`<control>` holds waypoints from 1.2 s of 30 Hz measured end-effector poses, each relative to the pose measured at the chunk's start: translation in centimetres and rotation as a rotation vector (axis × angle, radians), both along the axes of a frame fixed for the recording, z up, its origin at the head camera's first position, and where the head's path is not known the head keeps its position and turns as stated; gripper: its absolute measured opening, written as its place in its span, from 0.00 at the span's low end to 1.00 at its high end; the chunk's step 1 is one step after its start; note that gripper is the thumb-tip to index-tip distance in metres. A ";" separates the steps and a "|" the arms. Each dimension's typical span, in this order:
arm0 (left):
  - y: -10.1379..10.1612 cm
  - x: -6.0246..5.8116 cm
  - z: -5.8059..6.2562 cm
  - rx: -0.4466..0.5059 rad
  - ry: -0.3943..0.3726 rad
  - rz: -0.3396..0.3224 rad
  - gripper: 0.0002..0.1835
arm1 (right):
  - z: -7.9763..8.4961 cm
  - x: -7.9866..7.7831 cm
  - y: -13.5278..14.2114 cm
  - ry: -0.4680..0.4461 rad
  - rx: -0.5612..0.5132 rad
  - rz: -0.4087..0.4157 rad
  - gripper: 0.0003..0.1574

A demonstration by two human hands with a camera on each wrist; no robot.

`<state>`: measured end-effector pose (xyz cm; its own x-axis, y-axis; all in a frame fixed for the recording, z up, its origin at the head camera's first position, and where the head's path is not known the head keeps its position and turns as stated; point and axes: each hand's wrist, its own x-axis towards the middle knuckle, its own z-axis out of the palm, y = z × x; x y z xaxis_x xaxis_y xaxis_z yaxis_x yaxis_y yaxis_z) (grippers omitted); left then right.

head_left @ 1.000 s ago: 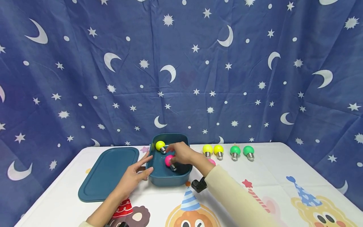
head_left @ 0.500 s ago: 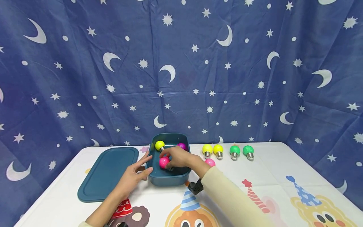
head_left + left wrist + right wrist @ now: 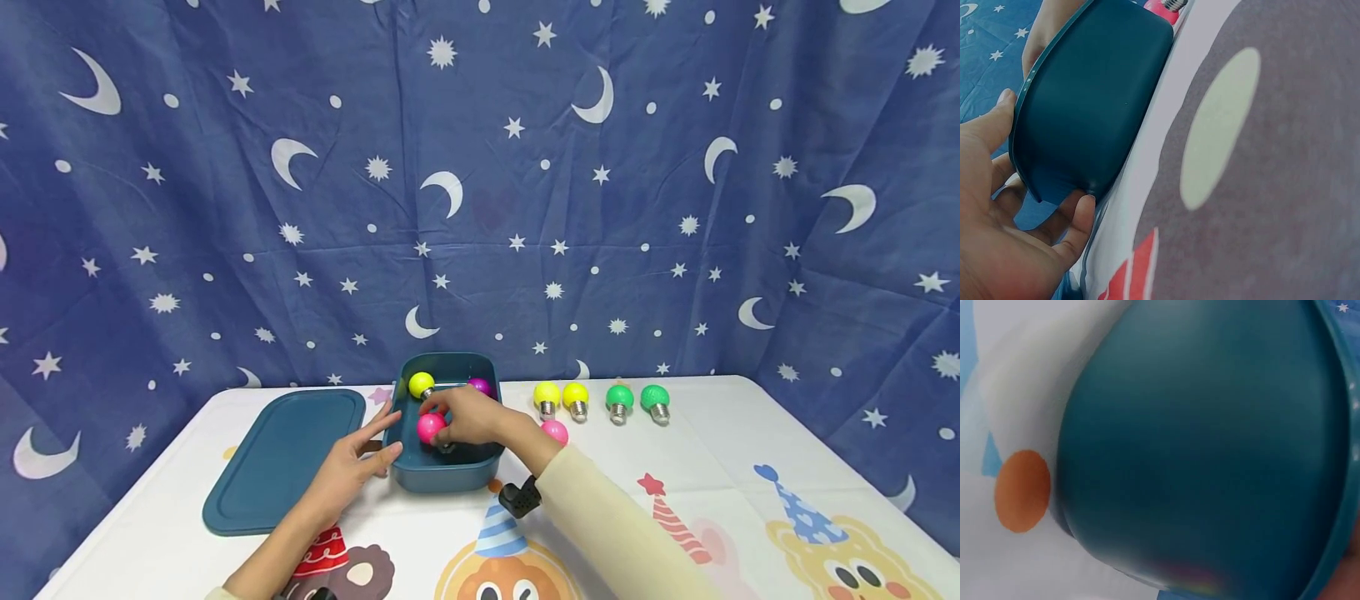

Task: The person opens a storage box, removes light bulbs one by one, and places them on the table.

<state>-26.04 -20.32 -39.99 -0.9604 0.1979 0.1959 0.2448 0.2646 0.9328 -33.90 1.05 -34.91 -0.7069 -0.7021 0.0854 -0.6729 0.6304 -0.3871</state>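
Observation:
A pink light bulb (image 3: 431,428) is low inside the teal box (image 3: 446,477), and my right hand (image 3: 472,414) pinches it near its base. Behind it in the box lie a yellow bulb (image 3: 422,385) and a partly covered purple bulb (image 3: 480,386). My left hand (image 3: 348,467) rests against the box's left side with fingers spread; in the left wrist view its thumb touches the rim and its other fingers lie along the wall. The right wrist view is mostly filled by the box's outer wall (image 3: 1210,444), which hides the right fingers.
The flat teal lid (image 3: 285,462) lies left of the box. Right of it stand two yellow bulbs (image 3: 547,397), two green bulbs (image 3: 619,402) and another pink bulb (image 3: 555,432), partly behind the right forearm. A starry blue curtain (image 3: 480,208) hangs behind the table.
My right hand has shifted the pink bulb slightly left within the box, and the purple bulb has come into view behind the hand. The left hand keeps its place.

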 end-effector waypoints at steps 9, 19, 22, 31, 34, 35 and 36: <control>0.0 -0.1 -0.2 -0.002 -0.012 0.012 0.29 | 1.2 1.3 1.0 0.001 -0.117 -0.032 0.25; 0.0 -0.1 -0.1 0.013 -0.013 0.007 0.30 | 2.8 2.0 4.3 0.025 -0.234 -0.154 0.29; 0.0 -0.1 -0.2 0.005 -0.014 0.013 0.29 | 3.1 2.3 5.3 0.023 -0.261 -0.194 0.30; 0.0 0.0 -0.2 0.003 -0.028 0.026 0.30 | 3.9 3.0 9.0 0.036 -0.317 -0.294 0.28; 0.0 -0.1 -0.2 0.004 -0.023 0.023 0.30 | 3.9 3.1 10.4 0.047 -0.320 -0.321 0.27; 0.1 -0.1 -0.2 0.003 -0.021 0.021 0.30 | 3.8 3.2 10.8 0.055 -0.319 -0.328 0.27; 0.1 -0.1 -0.2 0.004 -0.020 0.019 0.30 | 3.8 3.2 11.2 0.066 -0.317 -0.333 0.27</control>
